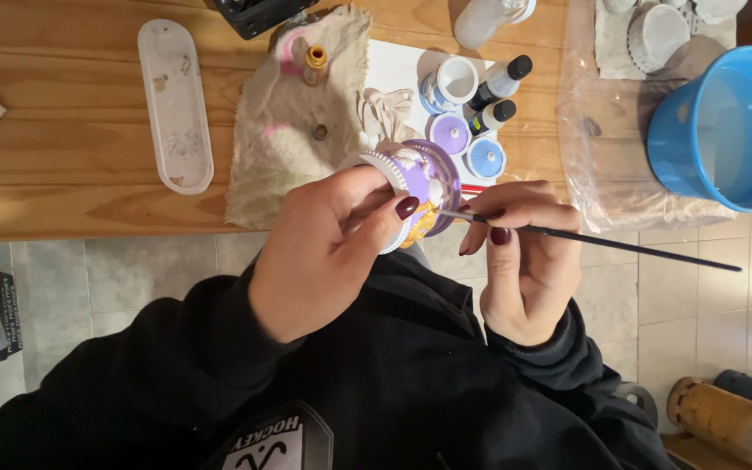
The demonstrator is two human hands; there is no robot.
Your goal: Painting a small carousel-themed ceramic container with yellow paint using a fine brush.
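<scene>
**Painted piece held over table edge**

Left hand (328, 252): closed around 1 round purple-and-white ceramic piece (419, 187), at centre of view. Right hand (524, 261): fingers pinched on 1 thin dark paintbrush (602, 242), tip touching the piece, handle pointing to 3 o'clock. Blue bucket (698, 130) at 2 o'clock; 2 small dark-capped paint bottles (500, 96) at 12 o'clock; stained cloth (289, 130) at 11 o'clock; white oblong tray (176, 104) at 10 o'clock.

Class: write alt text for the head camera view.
A left hand holds a small round purple-and-white piece while the right hand touches a thin paintbrush to it, above a wooden table with paint bottles.
</scene>
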